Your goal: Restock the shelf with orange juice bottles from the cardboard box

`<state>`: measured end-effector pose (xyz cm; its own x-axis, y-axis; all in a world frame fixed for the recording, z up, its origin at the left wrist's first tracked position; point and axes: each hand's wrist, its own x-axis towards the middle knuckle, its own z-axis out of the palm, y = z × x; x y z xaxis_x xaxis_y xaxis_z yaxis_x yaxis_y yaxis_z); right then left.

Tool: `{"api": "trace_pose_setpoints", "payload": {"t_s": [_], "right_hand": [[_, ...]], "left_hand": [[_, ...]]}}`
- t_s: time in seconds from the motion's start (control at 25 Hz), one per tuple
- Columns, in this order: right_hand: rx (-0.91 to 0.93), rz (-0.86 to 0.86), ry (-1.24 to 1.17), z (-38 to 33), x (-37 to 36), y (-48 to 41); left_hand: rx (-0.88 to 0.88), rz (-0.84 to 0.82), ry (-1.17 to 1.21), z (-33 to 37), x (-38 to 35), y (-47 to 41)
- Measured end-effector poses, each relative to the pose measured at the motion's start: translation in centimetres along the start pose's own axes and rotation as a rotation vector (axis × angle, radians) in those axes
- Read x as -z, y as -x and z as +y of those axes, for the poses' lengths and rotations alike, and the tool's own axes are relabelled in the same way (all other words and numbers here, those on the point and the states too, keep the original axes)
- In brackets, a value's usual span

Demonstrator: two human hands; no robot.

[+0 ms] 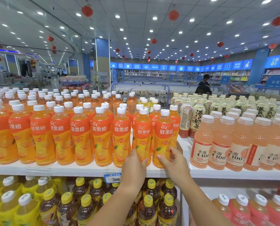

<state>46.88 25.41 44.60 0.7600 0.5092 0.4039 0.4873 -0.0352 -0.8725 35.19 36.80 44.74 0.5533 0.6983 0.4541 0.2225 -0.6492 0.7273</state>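
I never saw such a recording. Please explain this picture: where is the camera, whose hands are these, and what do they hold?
There is no machine here. A person wears one wide-angle camera on the head, so you see that person's own two bare hands from above. The left hand grips one orange juice bottle; the right hand grips the neighbouring orange juice bottle. Both bottles are upright at the front of the white top shelf, at the right end of the orange juice rows. Further right stand pink C100 bottles. On the shelf below are yellow-capped bottles. No cardboard box is visible.
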Motion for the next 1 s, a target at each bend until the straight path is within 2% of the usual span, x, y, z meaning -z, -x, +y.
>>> {"api": "trace_pose_setpoints", "payload": {"t_s": [0.48, 0.68, 0.8, 1.0], "right_hand": [[0.026, 0.017, 0.041, 0.3, -0.1, -0.1], [0.029, 0.044, 0.035, 0.0, -0.5, 0.0], [-0.005, 0.002, 0.038, 0.5, -0.2, -0.1], [0.054, -0.039, 0.188, 1.4, -0.2, 1.1]], "left_hand": [[0.052, 0.027, 0.035, 0.4, -0.5, 0.2], [0.068, -0.033, -0.021, 0.0, -0.1, 0.3], [0.055, -0.079, -0.022, -0.2, 0.4, 0.8], [0.053, -0.145, -0.032, 0.0, 2.9, 3.5]]}}
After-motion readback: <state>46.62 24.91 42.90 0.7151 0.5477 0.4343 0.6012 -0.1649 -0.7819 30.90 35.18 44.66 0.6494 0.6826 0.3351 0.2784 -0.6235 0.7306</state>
